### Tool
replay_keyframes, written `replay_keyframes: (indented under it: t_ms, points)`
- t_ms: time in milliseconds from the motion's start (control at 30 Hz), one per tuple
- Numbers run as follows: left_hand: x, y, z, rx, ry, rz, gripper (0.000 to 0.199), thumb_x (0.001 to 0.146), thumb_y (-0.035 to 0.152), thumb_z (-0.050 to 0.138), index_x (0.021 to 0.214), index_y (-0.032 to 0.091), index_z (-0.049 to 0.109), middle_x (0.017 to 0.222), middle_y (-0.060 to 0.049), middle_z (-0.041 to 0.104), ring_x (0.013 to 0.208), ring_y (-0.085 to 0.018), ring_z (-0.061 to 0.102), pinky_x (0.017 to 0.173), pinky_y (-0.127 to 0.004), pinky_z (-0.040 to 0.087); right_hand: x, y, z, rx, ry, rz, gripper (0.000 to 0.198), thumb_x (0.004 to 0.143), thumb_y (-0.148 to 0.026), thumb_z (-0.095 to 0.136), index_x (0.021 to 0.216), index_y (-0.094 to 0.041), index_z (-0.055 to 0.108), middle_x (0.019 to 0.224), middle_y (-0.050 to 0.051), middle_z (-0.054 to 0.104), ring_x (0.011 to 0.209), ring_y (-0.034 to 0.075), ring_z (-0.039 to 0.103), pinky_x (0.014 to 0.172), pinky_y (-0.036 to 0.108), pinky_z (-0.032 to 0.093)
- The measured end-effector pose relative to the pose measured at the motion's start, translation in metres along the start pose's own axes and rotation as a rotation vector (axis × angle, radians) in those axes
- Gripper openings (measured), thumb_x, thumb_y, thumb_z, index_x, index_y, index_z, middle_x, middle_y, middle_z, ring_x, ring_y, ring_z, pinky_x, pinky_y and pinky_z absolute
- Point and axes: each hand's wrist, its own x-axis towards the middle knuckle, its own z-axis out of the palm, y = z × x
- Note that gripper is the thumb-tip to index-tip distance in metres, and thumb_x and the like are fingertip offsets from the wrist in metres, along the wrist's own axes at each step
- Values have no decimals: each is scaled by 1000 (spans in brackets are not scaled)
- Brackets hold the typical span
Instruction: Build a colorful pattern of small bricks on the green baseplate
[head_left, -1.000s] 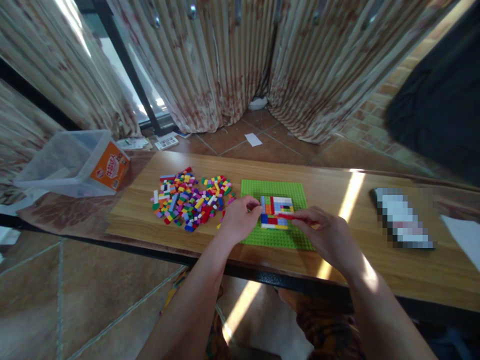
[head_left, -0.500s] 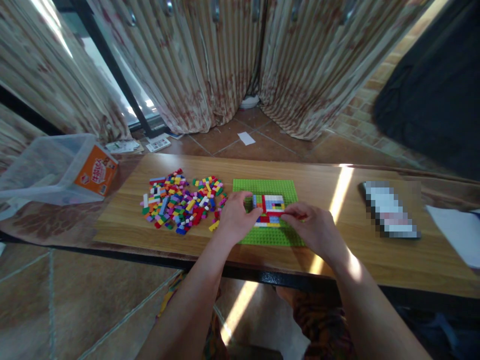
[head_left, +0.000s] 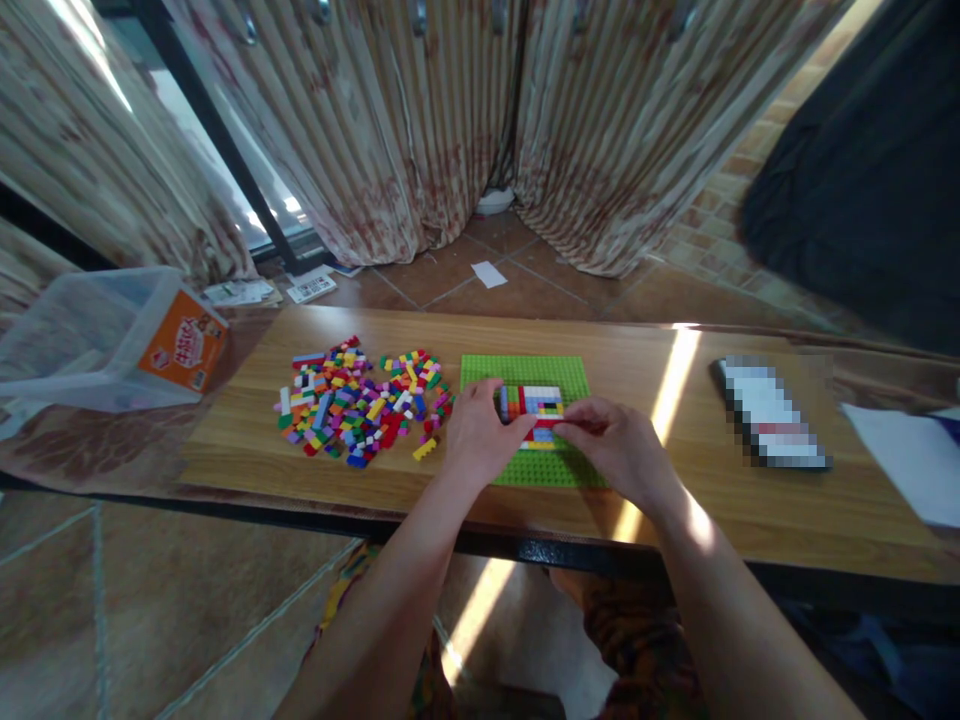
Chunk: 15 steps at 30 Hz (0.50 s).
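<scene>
A green baseplate (head_left: pixel 555 472) lies on the table with a low build of coloured bricks (head_left: pixel 541 393) on its middle. My right hand (head_left: pixel 619 440) pinches the right end of a long red brick (head_left: pixel 547 422) over the near part of the build. At the left side of the build is my left hand (head_left: pixel 480 430), its thumb stretched out to the red brick's left end. The other left fingers are bent and apart from the thumb, by the build's far left corner. Whether the red brick is pressed down on the studs, I cannot tell.
Many loose bricks (head_left: pixel 360 405) are spread on the wooden table (head_left: pixel 247 440) to the left. Beyond them stands a clear plastic bin (head_left: pixel 90 320) with an orange label. A blurred-out phone-like object (head_left: pixel 772 415) and white paper (head_left: pixel 892 465) lie at the right.
My left thumb has moved slightly right along the red brick, nearer my right fingertips. The whole view has shifted a little; the right hand keeps its pinch.
</scene>
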Motion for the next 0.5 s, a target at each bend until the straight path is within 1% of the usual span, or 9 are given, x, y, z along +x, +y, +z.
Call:
replay_keyframes:
  t_ms: [133, 300, 400, 500]
  points:
    - [0, 3, -1, 28, -15, -17, 54, 75, 37, 74, 121, 12, 59, 116, -17, 65, 110, -30, 60, 98, -44, 47, 5, 7, -1, 95, -17, 65, 26, 78, -44, 67, 83, -19, 72, 78, 4, 74, 68, 16, 65, 64, 30, 47]
    - [-1, 7, -1, 40, -25, -44, 54, 75, 35, 73, 122, 12, 59, 118, -16, 66, 110, -28, 61, 97, -42, 48, 10, 13, 1, 168, -13, 149, 29, 74, -46, 71, 83, -18, 72, 78, 4, 74, 68, 16, 64, 63, 29, 46]
    - [-1, 7, 0, 37, -17, -62, 54, 75, 35, 73, 122, 13, 59, 118, -16, 67, 109, -29, 62, 96, -42, 48, 12, 14, 2, 214, -30, 162, 30, 71, -46, 74, 82, -18, 71, 78, 4, 73, 69, 16, 64, 63, 29, 46]
    - [-1, 6, 2, 24, -14, -79, 53, 74, 34, 74, 120, 13, 59, 115, -15, 68, 107, -28, 63, 95, -42, 48, 13, 14, 2, 212, -43, 159, 31, 71, -46, 74, 81, -17, 71, 77, 4, 73, 68, 16, 63, 62, 29, 46]
